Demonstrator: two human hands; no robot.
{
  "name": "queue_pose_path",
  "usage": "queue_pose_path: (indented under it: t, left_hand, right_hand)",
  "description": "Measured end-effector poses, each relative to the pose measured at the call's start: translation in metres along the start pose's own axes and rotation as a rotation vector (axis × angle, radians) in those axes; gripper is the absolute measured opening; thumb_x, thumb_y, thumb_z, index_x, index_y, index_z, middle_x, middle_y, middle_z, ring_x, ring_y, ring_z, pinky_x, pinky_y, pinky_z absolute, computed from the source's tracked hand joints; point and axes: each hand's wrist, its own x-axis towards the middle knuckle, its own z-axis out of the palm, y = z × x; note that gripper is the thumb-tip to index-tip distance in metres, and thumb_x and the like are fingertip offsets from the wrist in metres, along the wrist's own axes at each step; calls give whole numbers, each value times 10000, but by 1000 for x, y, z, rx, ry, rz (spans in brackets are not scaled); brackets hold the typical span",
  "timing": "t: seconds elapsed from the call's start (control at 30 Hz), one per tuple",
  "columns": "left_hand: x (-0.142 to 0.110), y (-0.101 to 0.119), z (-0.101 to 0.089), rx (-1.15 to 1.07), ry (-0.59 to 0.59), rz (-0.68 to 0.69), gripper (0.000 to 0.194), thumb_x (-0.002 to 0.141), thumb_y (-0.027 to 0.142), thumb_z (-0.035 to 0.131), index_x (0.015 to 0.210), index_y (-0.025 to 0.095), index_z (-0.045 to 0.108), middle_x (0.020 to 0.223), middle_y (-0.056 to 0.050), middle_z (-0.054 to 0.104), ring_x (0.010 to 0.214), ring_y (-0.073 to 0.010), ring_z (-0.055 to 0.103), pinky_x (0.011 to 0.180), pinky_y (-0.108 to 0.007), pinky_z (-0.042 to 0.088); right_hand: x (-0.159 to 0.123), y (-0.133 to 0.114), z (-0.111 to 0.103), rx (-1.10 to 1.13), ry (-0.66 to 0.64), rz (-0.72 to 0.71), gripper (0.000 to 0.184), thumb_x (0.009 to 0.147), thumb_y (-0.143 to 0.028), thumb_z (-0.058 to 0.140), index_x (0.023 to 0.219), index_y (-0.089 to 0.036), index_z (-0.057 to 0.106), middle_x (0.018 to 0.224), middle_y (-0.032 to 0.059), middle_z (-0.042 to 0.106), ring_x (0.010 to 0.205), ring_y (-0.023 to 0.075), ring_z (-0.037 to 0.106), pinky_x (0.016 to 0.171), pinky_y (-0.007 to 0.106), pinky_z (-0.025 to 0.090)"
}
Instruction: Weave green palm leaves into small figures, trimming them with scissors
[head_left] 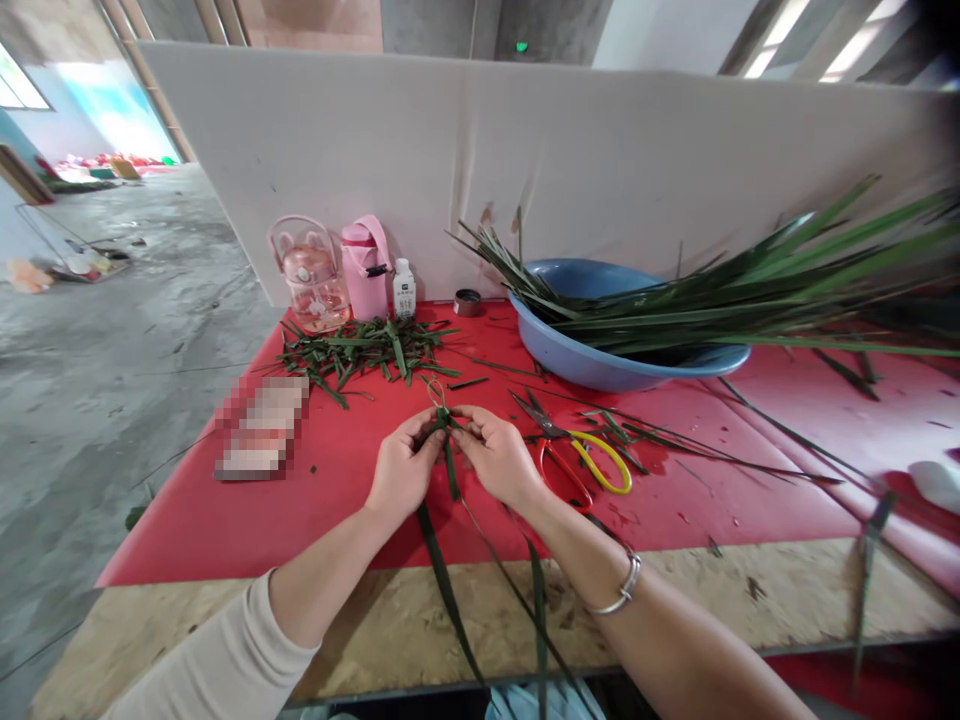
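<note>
Both of my hands meet over the red table cover, pinching a small woven piece of green leaf strips [451, 470] between them. My left hand [405, 462] is closed on its left side, thumb and fingertips together. On the other side my right hand [495, 455] pinches it too. A thin pale loop [436, 393] stands up from the top of the piece. Long leaf strips [448, 590] trail down from it over the table's front edge. Just right of my right hand lie scissors [577, 445] with one red and one yellow handle, blades apart.
A blue basin [600, 358] holding long green leaves [675, 310] stands at the back right. Cut leaf scraps [360, 350] are heaped at the back left, before a clear pink bottle [319, 285], a pink flask [365, 270] and a white bottle [404, 290]. A white board [337, 140] rises behind.
</note>
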Motion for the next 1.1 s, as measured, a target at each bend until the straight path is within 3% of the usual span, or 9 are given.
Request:
queue_pose_path:
  t: [0.1, 0.23, 0.4, 0.47, 0.6, 0.83, 0.93, 1.1]
  left_hand:
    - [1, 0, -1, 19, 17, -24, 317, 730, 312, 595, 998, 145, 632, 762, -28, 633, 553, -78, 477, 531, -197, 385]
    - [3, -1, -2, -62, 79, -103, 320, 693, 337, 634, 948, 145, 636, 700, 5, 593, 486, -49, 406, 463, -184, 311]
    - [2, 4, -1, -152, 3, -180, 375, 666, 358, 661, 958, 126, 624, 540, 59, 476, 407, -26, 282, 396, -178, 204]
    - [2, 6, 0, -181, -25, -201, 380, 659, 356, 670, 955, 120, 629, 540, 53, 487, 411, -25, 296, 396, -175, 220]
    - [2, 7, 0, -327, 59, -196, 350, 622, 325, 704, 912, 146, 624, 640, 29, 559, 484, -43, 428, 460, -167, 342]
    - [2, 2, 0, -398, 96, -229, 361, 607, 324, 709, 914, 166, 601, 667, 25, 582, 531, -78, 498, 529, -217, 422]
    - [2, 3, 0, -243, 119, -174, 363, 631, 334, 689, 943, 161, 623, 735, 2, 622, 571, -78, 505, 553, -207, 405]
    - [1, 4, 0, -78, 32, -61, 275, 685, 296, 640, 911, 139, 648, 802, -41, 653, 680, -116, 547, 653, -237, 421]
  right_hand:
    - [0, -2, 1, 81, 3, 64, 182, 771, -233, 525, 938, -161, 546, 602, -22, 558, 537, 111, 535, 521, 225, 427]
    - [-1, -1, 1, 67, -27, 7, 84, 748, -242, 558, 773, -166, 531, 609, -23, 563, 570, 105, 533, 541, 215, 413]
    - [-1, 4, -2, -11, -55, -110, 82, 784, -240, 518, 808, -166, 545, 673, -11, 564, 636, 112, 533, 605, 228, 425]
    - [0, 3, -3, -9, -76, -110, 113, 797, -234, 502, 885, -167, 529, 694, -6, 584, 661, 120, 555, 632, 238, 434]
    - [-2, -2, -1, -44, -84, -60, 240, 809, -203, 481, 1039, -175, 418, 621, -32, 592, 602, 117, 549, 604, 236, 415]
    - [-3, -5, -4, -40, -243, -9, 245, 785, -192, 497, 1012, -185, 403, 562, -67, 558, 451, 85, 451, 460, 199, 338]
    - [-2, -3, -6, -93, -161, -23, 232, 789, -264, 521, 995, -187, 448, 600, -37, 598, 482, 102, 497, 487, 217, 377]
    - [-2, 3, -5, -118, 8, -37, 145, 801, -310, 509, 812, -173, 556, 689, 14, 616, 658, 139, 586, 612, 244, 445]
